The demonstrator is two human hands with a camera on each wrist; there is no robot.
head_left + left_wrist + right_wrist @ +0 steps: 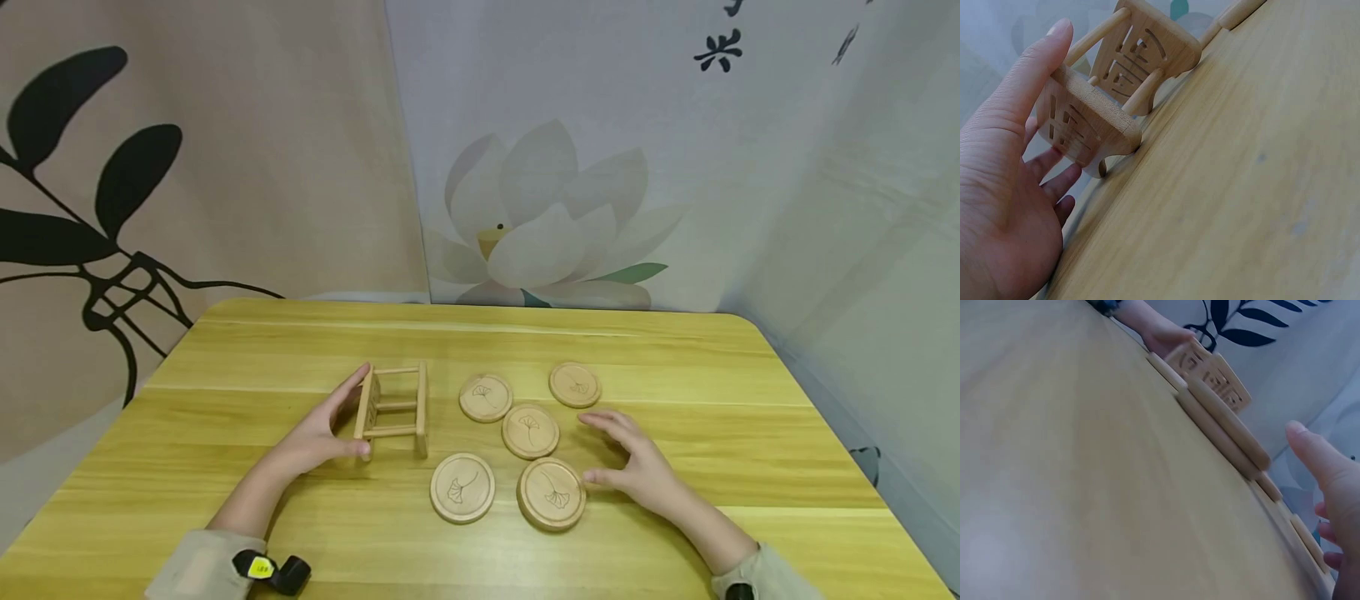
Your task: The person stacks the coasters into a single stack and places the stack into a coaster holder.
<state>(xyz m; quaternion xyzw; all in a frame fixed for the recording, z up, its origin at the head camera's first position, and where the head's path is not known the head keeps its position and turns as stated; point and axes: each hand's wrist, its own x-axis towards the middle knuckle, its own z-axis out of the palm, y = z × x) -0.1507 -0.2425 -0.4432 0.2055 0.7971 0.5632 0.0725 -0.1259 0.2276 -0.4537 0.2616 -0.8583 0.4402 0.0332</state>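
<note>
Coasters [551, 493], stacked pair nearest: best pinched lightly by the rim. Right hand [637, 462], thumb and fingers parted, empty, just beside. Left hand [318, 435], curled round end panel of rack [395, 407] upright on worktop [360, 542], left of coasters: best kept steady. Count: coasters, six visible, two stacked, four single; rack, one; hands, two.

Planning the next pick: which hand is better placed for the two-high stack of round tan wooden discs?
Likely the right hand: empty and close beside the stack; the left hand is farther off, at the tan wooden open-framed rack.
</note>
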